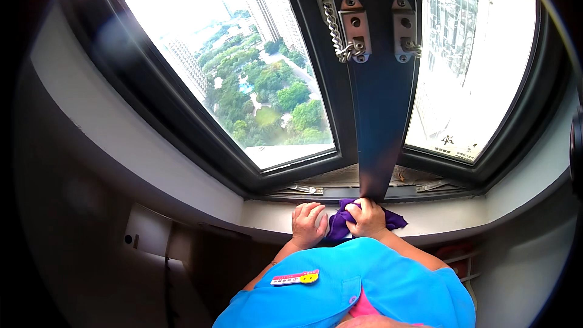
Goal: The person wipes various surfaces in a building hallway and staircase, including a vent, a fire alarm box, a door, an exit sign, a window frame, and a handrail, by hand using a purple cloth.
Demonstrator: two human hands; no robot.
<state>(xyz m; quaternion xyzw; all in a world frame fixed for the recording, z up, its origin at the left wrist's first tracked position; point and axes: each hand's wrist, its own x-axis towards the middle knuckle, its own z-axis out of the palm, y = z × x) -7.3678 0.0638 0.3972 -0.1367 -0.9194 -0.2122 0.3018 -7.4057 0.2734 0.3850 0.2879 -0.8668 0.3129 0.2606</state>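
The purple cloth (339,225) lies bunched on the white windowsill (273,215), at the foot of the dark post (382,103). The right hand (366,218) grips it from above; the left hand (308,226) rests just beside it, loosely curled, half open, seemingly empty. The cloth could snag on the metal stay (305,189) if swept left into the frame, or slip off the sill's near edge if the grip loosens. The post blocks reach straight ahead; chained latches (355,30) sit higher up.
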